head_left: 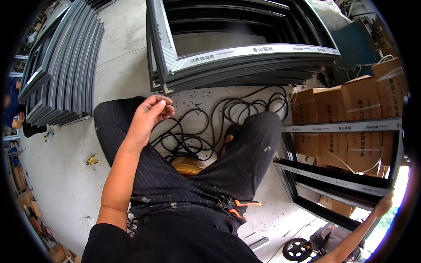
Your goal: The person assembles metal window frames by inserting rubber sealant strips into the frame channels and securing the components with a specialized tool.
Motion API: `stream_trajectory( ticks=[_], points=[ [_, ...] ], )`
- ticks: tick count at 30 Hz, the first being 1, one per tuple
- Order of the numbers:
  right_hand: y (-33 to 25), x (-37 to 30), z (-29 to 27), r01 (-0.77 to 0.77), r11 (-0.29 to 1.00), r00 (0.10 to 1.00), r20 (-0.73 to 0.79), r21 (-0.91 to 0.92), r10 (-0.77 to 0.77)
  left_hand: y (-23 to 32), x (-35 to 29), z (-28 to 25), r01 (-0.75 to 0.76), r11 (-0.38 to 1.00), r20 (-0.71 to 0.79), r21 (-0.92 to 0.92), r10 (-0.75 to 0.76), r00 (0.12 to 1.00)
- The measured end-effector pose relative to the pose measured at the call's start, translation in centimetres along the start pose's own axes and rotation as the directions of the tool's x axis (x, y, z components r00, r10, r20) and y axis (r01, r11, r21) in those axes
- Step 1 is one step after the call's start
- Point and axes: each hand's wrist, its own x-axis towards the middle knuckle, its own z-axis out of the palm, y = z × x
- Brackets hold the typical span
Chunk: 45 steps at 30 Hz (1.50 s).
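Note:
My left hand point(152, 115) is raised above my left thigh, just below the near corner of a stack of dark metal frames point(245, 65). Its fingers are curled and the thumb presses toward the index finger; whatever lies between them, if anything, cannot be made out. Far out on the right, my right hand point(384, 204) is closed on the edge of a dark window frame point(333, 176) with a pale printed film strip. That frame stands tilted beside my right leg. Orange-handled pliers point(234, 206) lie at my lap.
Black cable point(219, 109) lies in loops between my legs, behind a yellow round object point(186, 168). Cardboard boxes point(342, 103) are piled at right. More frames point(66, 65) lean at far left, near another person's hand point(18, 120). Yellow-handled pliers point(92, 160) rest on the floor.

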Motion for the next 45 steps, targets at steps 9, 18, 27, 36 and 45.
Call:
stream_trajectory(
  ticks=[9,18,27,36,45],
  points=[
    [-38.7,-14.6,-2.8,0.742,0.527,0.655,-0.278,0.416,-0.703,-3.2,3.6,-3.2,0.029,0.922,0.248,0.387,-0.135,0.959],
    [-64.6,-33.6,9.1,0.441,0.216,-0.142,0.305,0.871,-0.942,-7.0,5.1,-4.1,-0.124,0.296,0.179,0.947,-0.167,0.97],
    [-71.9,-54.2,20.3,0.633,0.348,-0.401,0.677,0.692,-0.617,-6.3,5.9,-3.9,-0.14,0.292,0.186,0.946,-0.136,0.973],
    [-65.9,-75.7,15.7,0.071,0.226,-0.797,0.192,0.971,-0.573,-6.9,6.0,-4.5,-0.117,0.302,0.132,0.946,-0.028,0.991],
    [-65.4,-73.4,13.0,-0.35,0.677,-0.779,0.2,0.648,-0.595,-5.1,6.4,-4.2,-0.045,0.195,0.085,0.98,-0.205,0.975]
  ],
)
